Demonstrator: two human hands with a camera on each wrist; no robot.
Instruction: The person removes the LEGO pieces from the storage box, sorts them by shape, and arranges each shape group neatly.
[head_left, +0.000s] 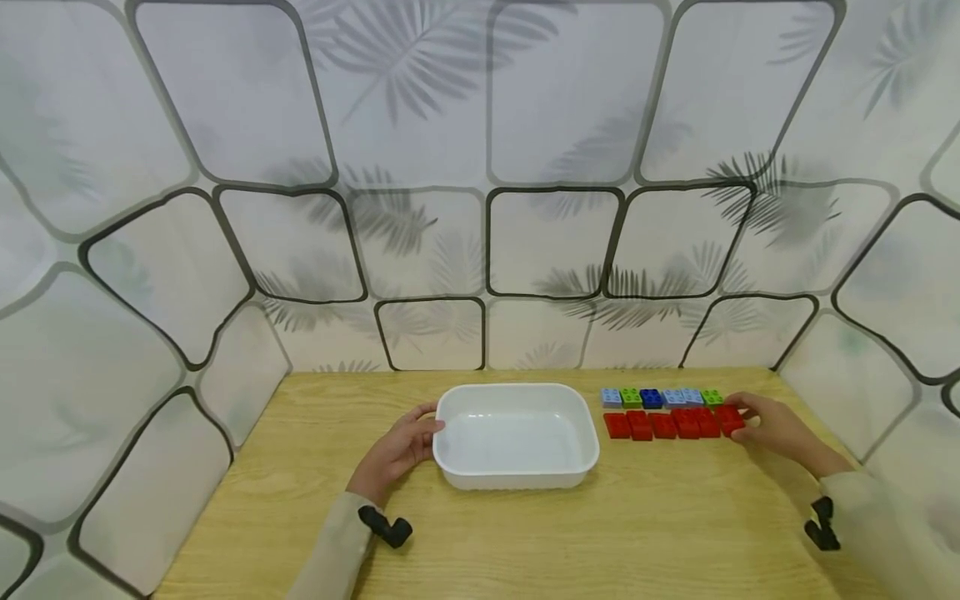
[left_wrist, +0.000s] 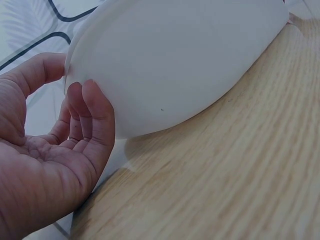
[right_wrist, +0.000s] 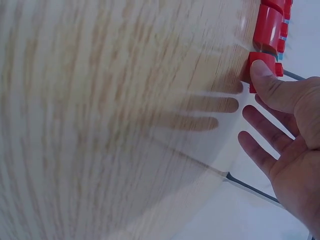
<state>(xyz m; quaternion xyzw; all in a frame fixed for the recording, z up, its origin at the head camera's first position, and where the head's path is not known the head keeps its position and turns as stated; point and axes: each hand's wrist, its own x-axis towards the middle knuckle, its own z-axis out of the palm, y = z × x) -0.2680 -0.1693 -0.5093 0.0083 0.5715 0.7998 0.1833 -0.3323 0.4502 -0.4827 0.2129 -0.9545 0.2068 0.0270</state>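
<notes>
A white rectangular basin (head_left: 516, 480) with rounded corners stands on the wooden table. At its left end my left hand (head_left: 401, 450) grips the rim, thumb over the edge and fingers against the outer wall; the left wrist view shows this hand (left_wrist: 55, 150) close to the basin's side (left_wrist: 170, 65). To the right of the basin lies a row of several red toy bricks (head_left: 663, 426). My right hand (head_left: 776, 427) pinches the rightmost red brick (head_left: 729, 419) of that row. In the right wrist view its thumb presses the red brick (right_wrist: 267, 61), with the other fingers spread.
Behind the red row runs a second row of smaller bricks: light blue (head_left: 611, 397), green (head_left: 631, 397) and one dark blue (head_left: 651, 398). The wooden table (head_left: 525, 542) meets patterned walls (head_left: 427, 242) at the back and sides.
</notes>
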